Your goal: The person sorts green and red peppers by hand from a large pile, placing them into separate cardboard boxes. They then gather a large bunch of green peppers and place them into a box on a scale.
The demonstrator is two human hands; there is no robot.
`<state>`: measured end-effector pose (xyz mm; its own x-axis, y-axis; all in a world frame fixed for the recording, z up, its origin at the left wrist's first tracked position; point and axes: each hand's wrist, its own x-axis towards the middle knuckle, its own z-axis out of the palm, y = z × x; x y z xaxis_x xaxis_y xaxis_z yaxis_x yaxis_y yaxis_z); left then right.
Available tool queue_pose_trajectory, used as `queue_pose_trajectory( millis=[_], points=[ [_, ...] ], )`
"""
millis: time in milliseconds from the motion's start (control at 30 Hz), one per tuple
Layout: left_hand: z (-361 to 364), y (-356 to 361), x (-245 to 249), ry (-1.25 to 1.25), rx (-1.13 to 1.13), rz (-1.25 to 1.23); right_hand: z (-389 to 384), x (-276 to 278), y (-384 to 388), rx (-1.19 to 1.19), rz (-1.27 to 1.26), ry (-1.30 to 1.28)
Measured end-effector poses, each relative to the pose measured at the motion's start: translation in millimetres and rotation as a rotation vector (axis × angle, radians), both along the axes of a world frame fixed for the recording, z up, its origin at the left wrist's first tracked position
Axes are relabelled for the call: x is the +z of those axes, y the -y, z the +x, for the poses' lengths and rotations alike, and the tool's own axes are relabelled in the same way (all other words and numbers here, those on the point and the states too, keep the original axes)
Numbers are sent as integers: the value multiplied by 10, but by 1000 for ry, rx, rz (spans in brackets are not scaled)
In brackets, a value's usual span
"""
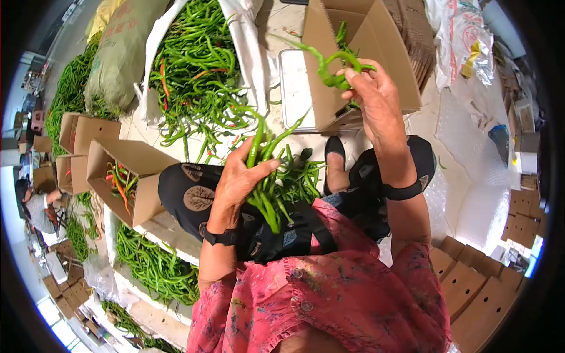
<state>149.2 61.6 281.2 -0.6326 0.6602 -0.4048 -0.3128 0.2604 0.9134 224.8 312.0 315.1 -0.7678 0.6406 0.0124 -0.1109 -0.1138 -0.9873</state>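
My left hand [238, 179] is closed around a bunch of long green chili peppers [268, 203] above my lap. Under and beside it, more green peppers [303, 182] lie heaped between my knees. Raised at the right, my right hand [375, 94] pinches a few curled green chili peppers [329, 69] between thumb and fingers. These hang over the near side of an open cardboard box [376, 29], which has some green peppers [341, 36] inside. Part of the box's inside is hidden by my hand.
An open white sack [244, 35] spills green peppers [194, 59], with a few red ones, onto the floor. A white tray-like surface [294, 82] sits beside the box. At left are smaller boxes [150, 194] with peppers and another person [41, 212]. Flattened cartons [477, 294] lie at right.
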Motion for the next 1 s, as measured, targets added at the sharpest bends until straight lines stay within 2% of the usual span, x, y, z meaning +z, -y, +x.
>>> queue_pose_trajectory(
  millis=[100, 233, 300, 367, 433, 500, 533, 633, 667, 700, 733, 767, 800, 833, 933, 1000],
  points=[
    [-15, 34, -103, 231, 132, 154, 80, 105, -171, -65, -2, -15],
    [-53, 11, -118, 486, 203, 494, 117, 190, -324, -169, 63, -104],
    [-55, 0, -67, 567, 263, 581, 182, 404, -465, -218, 87, -128],
    [-73, 36, -99, 613, 283, 624, 233, 579, -648, -390, 217, -185],
    [-88, 20, -55, 646, 310, 632, 312, 627, -814, -395, 274, -143],
    [-121, -31, -4, 672, 336, 690, 331, 639, -847, -221, 506, 366],
    [-145, -52, 38, 658, 331, 713, 335, 518, -836, -228, 828, 415],
    [-264, -117, 111, 569, 314, 755, 379, 524, -481, -76, 697, 395],
    [-280, -142, 116, 572, 317, 777, 365, 439, -346, 75, 503, 297],
    [-293, -170, 112, 578, 310, 800, 338, 416, -167, 251, 354, 332],
    [-305, -185, 76, 588, 289, 805, 296, 187, -46, 467, 554, 223],
    [-310, -198, 33, 577, 267, 807, 311, 80, 115, 619, 419, 292],
    [-297, -217, 13, 589, 282, 784, 311, -102, 269, 721, 512, 167],
    [-281, -231, -9, 602, 298, 761, 248, -80, 497, 660, 405, 336],
    [-230, -245, -60, 591, 279, 727, 193, -174, 739, 739, 515, 223],
    [-236, -235, -114, 545, 276, 682, 175, -249, 832, 558, 825, 178]
  ],
)
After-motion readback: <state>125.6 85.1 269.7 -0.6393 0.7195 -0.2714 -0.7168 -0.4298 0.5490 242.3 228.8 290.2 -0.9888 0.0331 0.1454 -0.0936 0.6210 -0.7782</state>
